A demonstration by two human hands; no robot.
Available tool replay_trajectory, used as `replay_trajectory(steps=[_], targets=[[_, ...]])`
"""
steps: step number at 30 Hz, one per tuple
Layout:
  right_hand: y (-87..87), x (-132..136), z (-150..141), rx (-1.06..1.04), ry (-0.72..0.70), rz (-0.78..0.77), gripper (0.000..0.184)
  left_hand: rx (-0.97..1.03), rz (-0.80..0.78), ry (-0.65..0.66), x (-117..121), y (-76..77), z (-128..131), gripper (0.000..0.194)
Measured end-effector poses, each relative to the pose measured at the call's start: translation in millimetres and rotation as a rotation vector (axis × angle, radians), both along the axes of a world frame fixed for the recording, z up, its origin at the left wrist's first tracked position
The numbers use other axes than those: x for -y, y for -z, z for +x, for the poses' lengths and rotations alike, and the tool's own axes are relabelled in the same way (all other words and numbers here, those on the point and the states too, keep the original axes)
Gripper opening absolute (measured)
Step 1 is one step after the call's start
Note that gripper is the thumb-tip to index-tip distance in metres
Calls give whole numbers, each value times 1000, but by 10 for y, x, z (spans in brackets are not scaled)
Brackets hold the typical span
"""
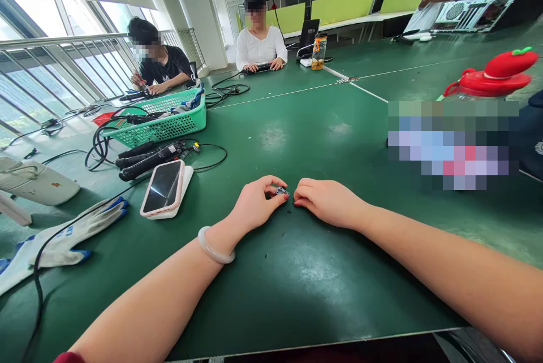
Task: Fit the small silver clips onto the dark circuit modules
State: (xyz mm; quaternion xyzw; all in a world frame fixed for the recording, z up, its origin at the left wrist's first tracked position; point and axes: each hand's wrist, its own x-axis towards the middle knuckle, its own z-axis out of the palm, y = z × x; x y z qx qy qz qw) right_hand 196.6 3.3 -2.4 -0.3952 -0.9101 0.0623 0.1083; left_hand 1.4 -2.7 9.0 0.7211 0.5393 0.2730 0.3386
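Observation:
Between the thumb and fingers of my left hand (257, 203) is a small grey-and-black part (281, 191), too small to name more exactly. My right hand (330, 200) is just to its right, with the fingers curled and the tips pinched together low over the table. Whatever those tips hold, if anything, is mostly hidden; a tiny dark spot shows at them. A narrow gap separates the two hands. Tiny black bits (289, 212) lie on the green table (254, 289) below and in front of my hands.
At the left lie a phone (164, 186) on a white box, black cabled tools (148, 160), a glove (63, 238) and a green basket (165, 128). A red-lidded bottle (487, 83) stands at the right. Several people sit or work around the table.

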Motion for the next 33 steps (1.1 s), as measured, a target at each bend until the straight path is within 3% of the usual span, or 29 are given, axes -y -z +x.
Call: replay_trajectory(steps=[9,18,33], targets=[[53,-8,39,-38,11,-8,21,-59,15,15,6,-18,-6,26],[-23,70,-33,-336,7,4,16,41,-30,103,33,-10,19,27],[-21,95,-22,-276,-32,170,20,87,-29,139,51,-29,39,24]])
